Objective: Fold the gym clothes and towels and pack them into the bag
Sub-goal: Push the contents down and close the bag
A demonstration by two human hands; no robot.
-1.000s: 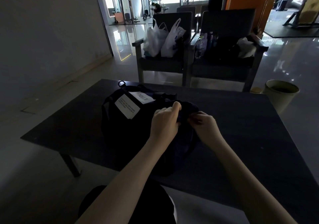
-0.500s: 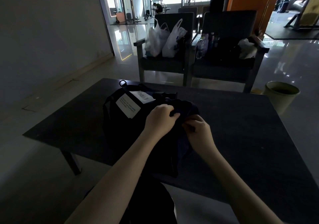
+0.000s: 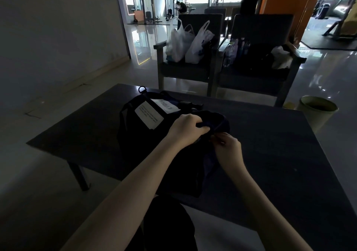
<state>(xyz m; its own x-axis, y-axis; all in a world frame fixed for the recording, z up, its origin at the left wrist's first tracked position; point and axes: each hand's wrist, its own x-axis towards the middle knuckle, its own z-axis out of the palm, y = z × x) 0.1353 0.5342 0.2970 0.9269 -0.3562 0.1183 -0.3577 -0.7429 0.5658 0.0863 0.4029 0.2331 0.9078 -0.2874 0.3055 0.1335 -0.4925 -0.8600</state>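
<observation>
A black bag (image 3: 139, 134) with two white paper labels lies on the dark table (image 3: 280, 154). A dark navy garment (image 3: 216, 118) is bunched at the bag's right end and hangs down over it. My left hand (image 3: 186, 130) grips a fold of this garment from above. My right hand (image 3: 227, 147) pinches its edge just to the right and a little nearer to me. The scene is dim, and where the cloth ends and the bag begins is hard to tell.
Two dark armchairs stand beyond the table: the left one (image 3: 185, 71) holds white plastic bags (image 3: 185, 42), the right one (image 3: 257, 73) bottles and dark items. A pale bin (image 3: 316, 111) sits on the floor at the right. A wall runs along the left.
Both hands have drawn the dark garment toward me and down over the bag. My right hand dropped lower than my left.
</observation>
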